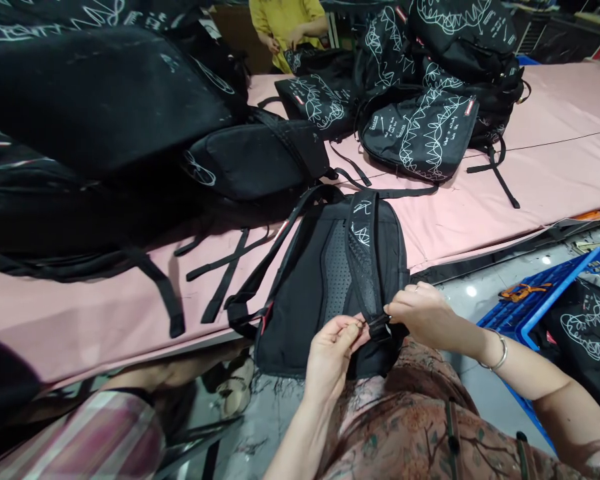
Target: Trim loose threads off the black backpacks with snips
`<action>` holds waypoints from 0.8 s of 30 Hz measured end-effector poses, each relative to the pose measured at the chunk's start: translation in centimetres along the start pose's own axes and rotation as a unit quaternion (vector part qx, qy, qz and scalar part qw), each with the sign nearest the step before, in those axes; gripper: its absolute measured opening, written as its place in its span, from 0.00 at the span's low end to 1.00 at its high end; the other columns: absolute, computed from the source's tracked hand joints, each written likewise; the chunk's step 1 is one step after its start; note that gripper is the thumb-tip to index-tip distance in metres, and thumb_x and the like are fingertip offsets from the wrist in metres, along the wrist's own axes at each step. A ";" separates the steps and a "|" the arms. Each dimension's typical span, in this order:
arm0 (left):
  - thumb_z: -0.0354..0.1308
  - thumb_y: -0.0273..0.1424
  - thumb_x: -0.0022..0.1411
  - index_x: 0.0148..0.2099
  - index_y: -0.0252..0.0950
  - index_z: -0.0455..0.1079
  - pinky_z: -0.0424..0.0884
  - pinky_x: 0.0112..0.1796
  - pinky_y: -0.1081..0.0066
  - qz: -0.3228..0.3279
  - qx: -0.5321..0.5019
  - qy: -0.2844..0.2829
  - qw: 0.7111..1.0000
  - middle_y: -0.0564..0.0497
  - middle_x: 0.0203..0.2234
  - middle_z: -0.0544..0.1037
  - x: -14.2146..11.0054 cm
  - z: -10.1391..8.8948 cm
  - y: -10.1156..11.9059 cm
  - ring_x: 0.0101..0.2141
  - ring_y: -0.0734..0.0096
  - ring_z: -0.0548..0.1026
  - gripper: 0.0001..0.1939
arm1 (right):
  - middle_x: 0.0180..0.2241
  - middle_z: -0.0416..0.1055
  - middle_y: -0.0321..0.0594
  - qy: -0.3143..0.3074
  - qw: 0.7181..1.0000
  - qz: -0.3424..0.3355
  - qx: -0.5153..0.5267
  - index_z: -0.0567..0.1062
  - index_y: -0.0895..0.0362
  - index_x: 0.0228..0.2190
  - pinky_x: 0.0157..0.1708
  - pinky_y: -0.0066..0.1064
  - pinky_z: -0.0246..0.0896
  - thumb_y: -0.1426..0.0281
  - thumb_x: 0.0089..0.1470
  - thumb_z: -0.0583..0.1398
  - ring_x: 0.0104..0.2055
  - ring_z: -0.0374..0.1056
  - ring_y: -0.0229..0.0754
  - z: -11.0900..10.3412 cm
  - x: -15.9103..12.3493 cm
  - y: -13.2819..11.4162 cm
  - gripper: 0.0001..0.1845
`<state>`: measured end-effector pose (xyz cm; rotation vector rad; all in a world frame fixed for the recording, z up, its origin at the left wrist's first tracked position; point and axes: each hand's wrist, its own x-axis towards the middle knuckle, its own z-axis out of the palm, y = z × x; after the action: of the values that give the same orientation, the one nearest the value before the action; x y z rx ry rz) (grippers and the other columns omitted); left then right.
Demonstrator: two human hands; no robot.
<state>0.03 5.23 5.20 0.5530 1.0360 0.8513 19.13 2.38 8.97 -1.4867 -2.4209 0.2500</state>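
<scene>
A black backpack [300,287] lies back side up over the table's front edge, its lower end reaching my lap. One shoulder strap [364,233], with white scribbles, runs down its back to a dark buckle [379,327]. My left hand [333,350] is closed in a pinch at the left side of this buckle, on the strap's lower end. From the right, my right hand [423,313] pinches the strap beside the buckle. Just what lies between the fingertips is partly hidden. The other shoulder strap [280,243] hangs loose along the bag's left side.
Large black bags [105,113] are piled at the left on the pink-covered table [555,147]. More printed backpacks [420,133] lie farther back. A blue crate [545,313] with black bags stands at the right. A person in yellow [285,27] is across the table; a plaid-clothed person's leg [105,433] is at left.
</scene>
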 end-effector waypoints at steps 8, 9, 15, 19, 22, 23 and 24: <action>0.55 0.53 0.49 0.19 0.33 0.63 0.72 0.33 0.67 -0.047 -0.088 -0.082 0.992 0.44 0.30 0.77 0.6 -0.1 0.4 0.30 0.66 0.75 0.26 | 0.35 0.70 0.38 0.148 0.881 0.206 0.398 0.66 0.56 0.46 0.31 0.29 0.60 0.62 0.45 0.64 0.33 0.66 0.40 7.5 -3.4 -1.1 0.26; 0.53 0.55 0.49 0.21 0.33 0.65 0.72 0.33 0.66 -0.036 -0.066 -0.083 0.994 0.45 0.30 0.76 0.8 0.0 0.4 0.30 0.66 0.75 0.27 | 0.33 0.70 0.37 0.151 0.880 0.229 0.387 0.68 0.56 0.42 0.30 0.28 0.59 0.62 0.45 0.65 0.31 0.66 0.40 8.6 -3.5 -1.5 0.23; 0.59 0.45 0.50 0.30 0.36 0.72 0.66 0.33 0.72 0.152 0.370 -0.035 0.916 0.51 0.26 0.75 2.2 0.1 1.4 0.30 0.68 0.72 0.16 | 0.19 0.64 0.33 0.160 0.954 0.216 0.130 0.65 0.56 0.19 0.25 0.27 0.52 0.73 0.47 0.59 0.25 0.62 0.38 10.4 -2.5 -2.2 0.10; 0.64 0.40 0.45 0.21 0.36 0.67 0.57 0.22 0.76 0.158 0.419 -0.006 0.894 0.57 0.15 0.68 3.3 0.5 1.3 0.18 0.76 0.64 0.14 | 0.24 0.66 0.37 0.096 0.983 0.154 0.020 0.66 0.56 0.23 0.28 0.29 0.53 0.81 0.43 0.57 0.29 0.63 0.41 9.0 -1.7 -3.0 0.08; 0.66 0.37 0.41 0.18 0.35 0.62 0.53 0.19 0.78 0.106 0.269 0.004 0.957 0.61 0.11 0.61 4.0 0.8 0.5 0.15 0.81 0.58 0.16 | 0.25 0.67 0.38 0.080 0.980 0.176 0.042 0.66 0.56 0.25 0.28 0.30 0.54 0.81 0.45 0.57 0.29 0.63 0.42 8.6 -1.5 -3.6 0.08; 0.65 0.38 0.42 0.18 0.35 0.61 0.55 0.19 0.79 0.095 0.229 0.007 0.969 0.61 0.11 0.60 4.1 0.8 0.2 0.15 0.81 0.58 0.17 | 0.26 0.68 0.38 0.090 0.975 0.189 0.076 0.66 0.56 0.26 0.28 0.29 0.54 0.80 0.46 0.57 0.30 0.64 0.41 8.5 -1.7 -3.7 0.07; 0.64 0.39 0.42 0.19 0.35 0.60 0.57 0.20 0.79 0.086 0.200 0.010 0.976 0.61 0.12 0.61 4.1 0.8 0.0 0.16 0.81 0.60 0.17 | 0.27 0.68 0.38 0.106 0.966 0.199 0.124 0.67 0.56 0.28 0.28 0.29 0.55 0.78 0.48 0.57 0.30 0.64 0.41 8.6 -1.9 -3.5 0.05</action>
<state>1.79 8.60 3.43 0.9884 1.1999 0.8021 14.11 -0.88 1.65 -1.7663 -1.8364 0.4357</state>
